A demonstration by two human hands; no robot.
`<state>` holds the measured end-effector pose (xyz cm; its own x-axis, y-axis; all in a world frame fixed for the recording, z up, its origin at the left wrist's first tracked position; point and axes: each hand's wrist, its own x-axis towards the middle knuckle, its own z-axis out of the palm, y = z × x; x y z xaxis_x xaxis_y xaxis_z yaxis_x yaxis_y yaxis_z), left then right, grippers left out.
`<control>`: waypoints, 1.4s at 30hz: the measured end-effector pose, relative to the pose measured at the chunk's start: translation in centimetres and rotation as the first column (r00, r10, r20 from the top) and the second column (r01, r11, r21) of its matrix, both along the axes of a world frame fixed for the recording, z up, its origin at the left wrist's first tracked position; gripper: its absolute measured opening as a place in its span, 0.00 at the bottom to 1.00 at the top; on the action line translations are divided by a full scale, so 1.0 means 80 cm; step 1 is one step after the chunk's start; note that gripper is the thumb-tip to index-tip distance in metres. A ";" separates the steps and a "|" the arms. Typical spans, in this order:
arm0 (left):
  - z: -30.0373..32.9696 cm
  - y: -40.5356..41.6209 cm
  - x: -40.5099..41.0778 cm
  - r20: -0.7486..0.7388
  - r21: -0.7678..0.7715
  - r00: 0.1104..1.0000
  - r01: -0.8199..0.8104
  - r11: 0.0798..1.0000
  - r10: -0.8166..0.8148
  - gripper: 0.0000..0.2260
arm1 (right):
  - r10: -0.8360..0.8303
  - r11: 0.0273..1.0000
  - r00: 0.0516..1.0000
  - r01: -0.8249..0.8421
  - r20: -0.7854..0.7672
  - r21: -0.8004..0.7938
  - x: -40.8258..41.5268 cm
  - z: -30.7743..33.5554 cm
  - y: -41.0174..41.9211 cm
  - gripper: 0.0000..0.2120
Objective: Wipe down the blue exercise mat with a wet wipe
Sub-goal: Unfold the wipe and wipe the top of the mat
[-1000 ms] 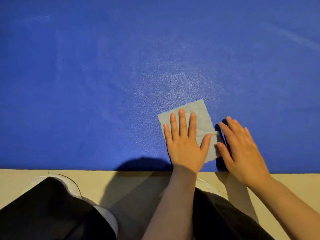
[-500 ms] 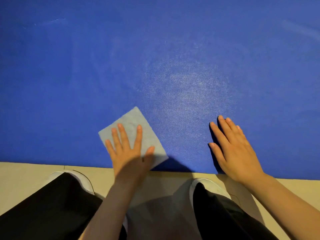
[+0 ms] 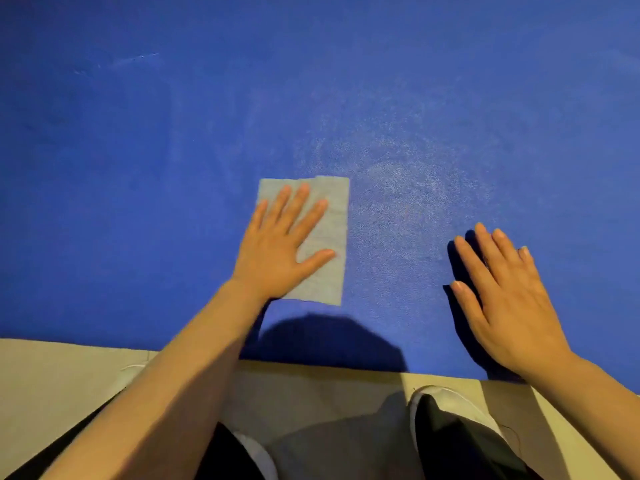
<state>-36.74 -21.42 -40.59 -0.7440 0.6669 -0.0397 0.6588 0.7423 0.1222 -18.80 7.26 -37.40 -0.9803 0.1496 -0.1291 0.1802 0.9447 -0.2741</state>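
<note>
The blue exercise mat (image 3: pixel 138 168) fills the upper two thirds of the head view. A pale grey rectangular wet wipe (image 3: pixel 330 237) lies flat on it near the front edge. My left hand (image 3: pixel 277 247) presses on the wipe with straight, spread fingers, covering its left half. My right hand (image 3: pixel 502 299) rests flat on the bare mat to the right, apart from the wipe, fingers straight. A damp sheen (image 3: pixel 408 188) shows on the mat between and beyond the two hands.
The mat's front edge (image 3: pixel 311 363) meets a beige floor (image 3: pixel 52 382). My legs in dark trousers (image 3: pixel 460 448) and white shoes (image 3: pixel 446 403) stand on that floor, just short of the mat.
My left hand slid the wipe left along the front edge, then back right and farther onto the mat, turning it square. My right hand stayed planted on the mat.
</note>
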 end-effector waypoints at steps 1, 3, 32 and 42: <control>0.002 -0.030 -0.013 0.008 -0.021 0.995 -0.102 0.995 0.103 0.33 | 0.002 1.000 1.000 -0.002 -0.001 0.004 -0.004 -0.001 0.000 0.28; 0.009 -0.073 -0.020 0.056 -0.072 0.966 -0.249 0.966 0.253 0.35 | -0.004 1.000 1.000 0.004 0.002 0.002 -0.011 -0.004 0.000 0.28; -0.006 0.106 -0.034 -0.019 0.067 0.972 -0.233 0.970 0.235 0.32 | -0.223 0.973 0.975 0.222 -0.009 -0.068 -0.207 0.000 0.044 0.29; -0.014 0.175 -0.106 -0.062 0.130 0.994 0.102 0.986 -0.095 0.27 | -0.313 0.946 0.950 0.313 0.007 -0.085 -0.224 -0.005 0.071 0.32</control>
